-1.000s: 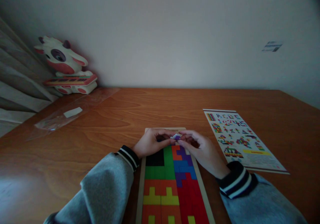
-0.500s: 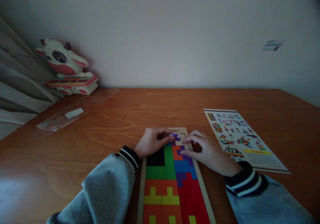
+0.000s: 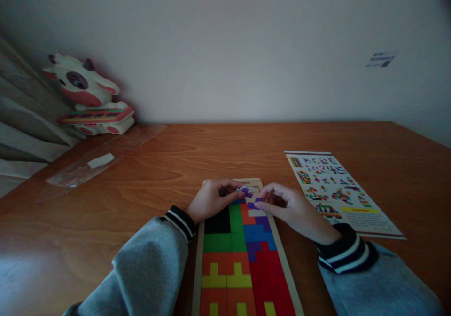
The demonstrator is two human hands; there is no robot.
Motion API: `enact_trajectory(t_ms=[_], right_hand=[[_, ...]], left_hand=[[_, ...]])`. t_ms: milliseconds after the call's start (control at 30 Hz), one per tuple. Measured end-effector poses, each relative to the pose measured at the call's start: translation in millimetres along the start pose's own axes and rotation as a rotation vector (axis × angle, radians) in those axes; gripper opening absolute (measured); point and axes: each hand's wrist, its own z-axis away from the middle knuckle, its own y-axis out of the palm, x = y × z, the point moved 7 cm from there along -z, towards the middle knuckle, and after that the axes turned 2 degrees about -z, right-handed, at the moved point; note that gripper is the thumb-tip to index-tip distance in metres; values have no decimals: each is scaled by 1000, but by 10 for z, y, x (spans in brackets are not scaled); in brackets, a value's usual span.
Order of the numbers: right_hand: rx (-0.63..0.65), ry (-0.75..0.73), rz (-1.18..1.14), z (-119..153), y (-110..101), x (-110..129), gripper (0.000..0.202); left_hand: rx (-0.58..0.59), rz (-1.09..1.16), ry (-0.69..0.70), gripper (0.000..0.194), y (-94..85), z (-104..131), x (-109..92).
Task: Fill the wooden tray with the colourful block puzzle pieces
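White-and-pink cow toy with a keyboard (image 3: 93,100): it stands at the back left of the brown wooden table (image 3: 183,156).
Left hand (image 3: 209,201): thumb and fingers pinch a small purple-and-white piece (image 3: 248,194) above the far end of the pale-framed board of coloured blocks (image 3: 198,278).
Right hand (image 3: 292,212): thumb and fingers pinch a small flat purple block (image 3: 251,206) over the board's far right part.
Printed white sheet (image 3: 338,189): it lies flat, right of the board.

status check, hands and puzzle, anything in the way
Left hand pinches a purple piece. Right hand pinches a second purple piece. Both over puzzle board. Sheet right, plastic bag left, neither on the board.
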Motion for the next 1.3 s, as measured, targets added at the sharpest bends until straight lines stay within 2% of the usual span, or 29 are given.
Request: enact_trajectory(t_ms=[100,167,300,400,533,667,833,1033,1300], right_hand=[[-160,-69,-29,-11,-59,10,22],[-210,-105,-12,-11,-37,28,21],[-208,-132,28,-15,49,94,16],[-200,-188,85,-16,18,158,16],[-178,-371,404,3,-57,213,27],[-104,-438,711,12,-13,139,34],[-102,-412,760,8,-19,128,26],[-194,-283,539,-24,-104,38,22],[-124,-99,353,-69,-88,-105,20]], left_hand=[[41,66,-1,34,26,-2,-3],[66,99,-5,34,44,1,-14],[55,103,-10,33,44,9,-39],[33,59,-7,31,29,8,-46],[-33,159,6,30,-25,-19,-36],[-79,273,-23,32,-57,-46,-3],[-78,264,-34,33,-46,-44,-32],[-49,241,-44,34,-29,-42,-22],[-52,204,-35,33,-32,-42,-6]])
